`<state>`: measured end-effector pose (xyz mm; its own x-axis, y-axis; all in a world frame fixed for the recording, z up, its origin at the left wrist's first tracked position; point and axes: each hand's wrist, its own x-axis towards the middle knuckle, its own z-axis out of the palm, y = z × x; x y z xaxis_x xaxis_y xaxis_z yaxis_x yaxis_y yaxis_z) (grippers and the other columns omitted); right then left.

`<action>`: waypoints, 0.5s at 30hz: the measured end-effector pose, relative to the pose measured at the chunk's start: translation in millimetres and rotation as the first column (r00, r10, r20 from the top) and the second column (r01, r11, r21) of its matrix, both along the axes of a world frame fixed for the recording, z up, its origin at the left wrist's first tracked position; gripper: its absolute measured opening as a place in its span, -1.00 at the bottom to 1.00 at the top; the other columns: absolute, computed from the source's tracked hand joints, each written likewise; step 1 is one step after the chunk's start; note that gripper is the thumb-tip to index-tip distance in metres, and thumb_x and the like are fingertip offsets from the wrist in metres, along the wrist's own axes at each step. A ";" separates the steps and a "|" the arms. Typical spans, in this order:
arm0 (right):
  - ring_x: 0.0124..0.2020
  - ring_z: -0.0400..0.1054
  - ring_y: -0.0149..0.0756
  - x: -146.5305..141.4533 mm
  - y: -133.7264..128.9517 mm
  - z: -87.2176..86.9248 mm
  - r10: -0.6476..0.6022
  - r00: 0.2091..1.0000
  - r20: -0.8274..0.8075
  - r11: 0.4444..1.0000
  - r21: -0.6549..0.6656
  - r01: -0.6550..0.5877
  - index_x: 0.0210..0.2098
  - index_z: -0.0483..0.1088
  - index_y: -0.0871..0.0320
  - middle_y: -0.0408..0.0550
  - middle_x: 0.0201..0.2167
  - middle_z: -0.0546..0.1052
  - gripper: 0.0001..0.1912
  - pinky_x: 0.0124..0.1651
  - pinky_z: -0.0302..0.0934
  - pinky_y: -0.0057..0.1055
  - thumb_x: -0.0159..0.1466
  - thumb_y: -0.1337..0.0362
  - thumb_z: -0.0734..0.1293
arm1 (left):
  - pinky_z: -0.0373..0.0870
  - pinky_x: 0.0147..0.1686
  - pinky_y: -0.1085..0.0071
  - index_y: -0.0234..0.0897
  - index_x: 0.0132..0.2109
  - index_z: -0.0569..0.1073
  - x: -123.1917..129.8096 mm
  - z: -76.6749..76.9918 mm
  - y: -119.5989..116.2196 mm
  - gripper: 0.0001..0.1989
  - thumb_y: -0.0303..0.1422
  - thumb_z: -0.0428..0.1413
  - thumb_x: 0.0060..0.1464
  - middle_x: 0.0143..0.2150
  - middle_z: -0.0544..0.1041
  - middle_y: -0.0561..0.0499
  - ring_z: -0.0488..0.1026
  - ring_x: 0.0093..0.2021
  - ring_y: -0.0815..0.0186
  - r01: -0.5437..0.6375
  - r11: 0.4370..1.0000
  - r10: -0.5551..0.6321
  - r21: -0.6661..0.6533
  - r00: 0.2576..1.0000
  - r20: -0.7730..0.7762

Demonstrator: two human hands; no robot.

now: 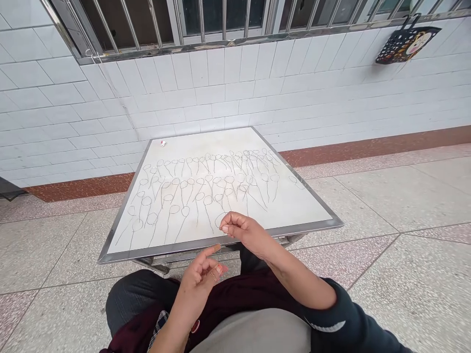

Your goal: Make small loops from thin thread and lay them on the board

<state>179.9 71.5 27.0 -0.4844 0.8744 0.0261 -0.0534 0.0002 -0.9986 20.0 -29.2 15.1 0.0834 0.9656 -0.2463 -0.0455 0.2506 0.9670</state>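
Many thin dark wires (185,211), each with a round loop at one end and a long tail, lie in rough rows on a white board-topped table (206,139). My right hand (245,231) is over the table's near edge, thumb and forefinger pinched together. At its fingertips shows a larger loop of thin wire (216,221), apparently held; its tail is hard to make out. My left hand (204,274) is lower and to the left, in front of the edge. Its forefinger, with a tan wrapping at the tip, and its thumb are apart, with nothing clearly visible between them.
A small white and red object (163,143) sits at the table's far left corner. The grey metal rim (305,228) runs round the tabletop. Behind stands a white tiled wall with a barred window (224,22). A dark patterned bag (405,44) hangs at upper right.
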 end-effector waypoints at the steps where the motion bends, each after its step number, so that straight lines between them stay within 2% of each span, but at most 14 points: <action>1: -0.44 0.09 -0.42 -0.5 -0.8 0.7 0.005 1.000 0.002 1.000 0.001 -0.005 -0.39 0.32 0.15 -0.21 -0.48 0.27 -0.80 -0.32 0.02 -0.44 0.18 0.14 0.32 | 0.31 -0.19 0.36 -0.23 0.08 0.39 -0.8 3.7 2.4 -0.60 -0.20 0.09 0.12 -0.31 0.54 -0.03 0.41 -0.26 0.29 -0.004 1.000 0.005 -0.007 1.000 0.029; 3: -0.43 0.10 -0.42 -2.4 -2.8 1.6 0.027 1.000 0.006 1.000 0.004 -0.027 -0.39 0.32 0.15 -0.20 -0.47 0.28 -0.79 -0.31 0.03 -0.44 0.19 0.13 0.32 | 0.32 -0.27 0.38 -0.28 0.03 0.43 -0.3 8.8 8.1 -0.62 -0.16 0.05 0.14 -0.32 0.55 -0.07 0.40 -0.33 0.32 -0.007 0.999 0.013 -0.052 0.993 0.121; 7: -0.44 0.11 -0.43 -6.3 -6.9 2.9 0.073 0.997 -0.008 0.997 -0.016 -0.073 -0.39 0.32 0.16 -0.21 -0.48 0.27 -0.77 -0.31 0.04 -0.44 0.17 0.12 0.33 | 0.21 -0.53 0.50 -0.33 -0.15 0.48 4.7 8.2 18.3 -0.66 -0.14 0.08 0.11 -0.52 0.48 0.00 0.27 -0.56 0.44 0.045 0.986 0.006 -0.159 0.952 0.305; 12: -0.44 0.12 -0.42 -6.0 -8.9 3.8 0.089 0.996 0.006 0.996 -0.013 -0.089 -0.40 0.33 0.16 -0.20 -0.49 0.28 -0.78 -0.31 0.06 -0.44 0.17 0.12 0.33 | -0.02 -0.68 0.54 -0.35 -0.26 0.50 8.2 3.6 21.1 -0.70 -0.16 0.12 0.08 -0.70 0.33 0.10 0.12 -0.70 0.51 0.071 0.982 -0.008 -0.175 0.943 0.333; 15: -0.43 0.12 -0.41 -6.3 -10.2 3.2 0.084 0.996 0.042 0.996 0.001 -0.085 -0.41 0.32 0.16 -0.20 -0.49 0.29 -0.79 -0.31 0.05 -0.44 0.17 0.14 0.31 | -0.06 -0.68 0.53 -0.36 -0.32 0.51 9.5 2.1 19.9 -0.73 -0.19 0.12 0.08 -0.73 0.31 0.10 0.10 -0.72 0.51 0.056 0.982 0.008 -0.180 0.941 0.339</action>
